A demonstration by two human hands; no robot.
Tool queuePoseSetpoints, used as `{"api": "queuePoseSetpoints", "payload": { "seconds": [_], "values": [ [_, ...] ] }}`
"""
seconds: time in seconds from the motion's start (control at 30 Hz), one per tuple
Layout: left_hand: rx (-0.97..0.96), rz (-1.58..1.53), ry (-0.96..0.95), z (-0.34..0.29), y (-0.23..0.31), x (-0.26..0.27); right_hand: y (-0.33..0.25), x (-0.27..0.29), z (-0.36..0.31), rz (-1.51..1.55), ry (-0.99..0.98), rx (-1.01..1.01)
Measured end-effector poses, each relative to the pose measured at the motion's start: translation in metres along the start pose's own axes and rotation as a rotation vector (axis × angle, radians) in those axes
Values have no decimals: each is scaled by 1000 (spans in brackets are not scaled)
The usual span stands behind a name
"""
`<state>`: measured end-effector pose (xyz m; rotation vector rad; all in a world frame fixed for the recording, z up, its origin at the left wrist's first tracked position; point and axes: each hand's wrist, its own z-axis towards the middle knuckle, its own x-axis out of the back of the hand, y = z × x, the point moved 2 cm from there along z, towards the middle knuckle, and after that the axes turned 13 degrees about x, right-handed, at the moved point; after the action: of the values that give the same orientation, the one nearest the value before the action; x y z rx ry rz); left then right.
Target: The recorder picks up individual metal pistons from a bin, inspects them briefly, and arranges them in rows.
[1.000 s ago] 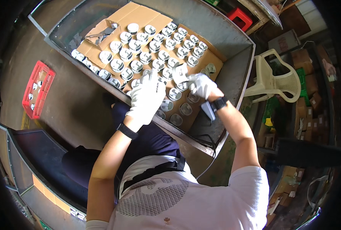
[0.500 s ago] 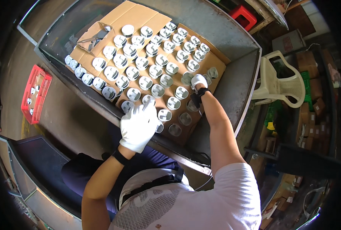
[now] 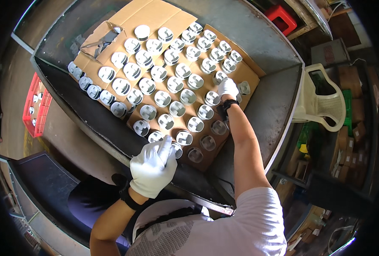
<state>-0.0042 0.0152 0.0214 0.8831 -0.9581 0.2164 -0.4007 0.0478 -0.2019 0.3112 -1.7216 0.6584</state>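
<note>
Many metal pistons (image 3: 177,109) stand in slanting rows on brown cardboard (image 3: 153,13), most with their hollow sides up. My left hand (image 3: 152,167), in a white glove, is above the bin's near edge. Its index finger is stretched toward the nearest pistons, beside one piston (image 3: 176,150), and nothing shows in its grasp. Farther out on the right, my white-gloved right hand (image 3: 228,88) reaches down among the pistons. Its fingertips meet the edge of one piston (image 3: 219,77) and appear closed on it, though the glove hides part of the grip. Another piston (image 3: 238,97) is partly behind this wrist.
High metal walls (image 3: 279,96) enclose the cardboard. A small open carton (image 3: 100,42) with dark items lies at the far left. Outside are a red crate (image 3: 38,106) holding several pistons, a cream plastic chair (image 3: 321,96) and a red stool (image 3: 281,19).
My left hand has drawn back toward me, away from the piston rows. My right hand has shifted slightly away from me, to a neighbouring piston. The whole view has tilted a little.
</note>
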Motion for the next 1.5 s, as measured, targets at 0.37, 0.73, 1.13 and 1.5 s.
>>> {"api": "queuePoseSetpoints", "payload": {
  "seconds": [0.37, 0.73, 1.13, 1.5],
  "values": [
    [81, 46, -158, 5, 4, 2, 15, -59, 41, 859, 145, -131],
    [28, 42, -79, 1, 2, 1, 8, 1, -10, 524, 112, 526],
    [-27, 133, -111, -9, -7, -3, -80, 102, -110, 497, 94, 851],
    [528, -1278, -652, 4, -20, -17, -102, 169, -206, 690, -149, 738]
  ]
}}
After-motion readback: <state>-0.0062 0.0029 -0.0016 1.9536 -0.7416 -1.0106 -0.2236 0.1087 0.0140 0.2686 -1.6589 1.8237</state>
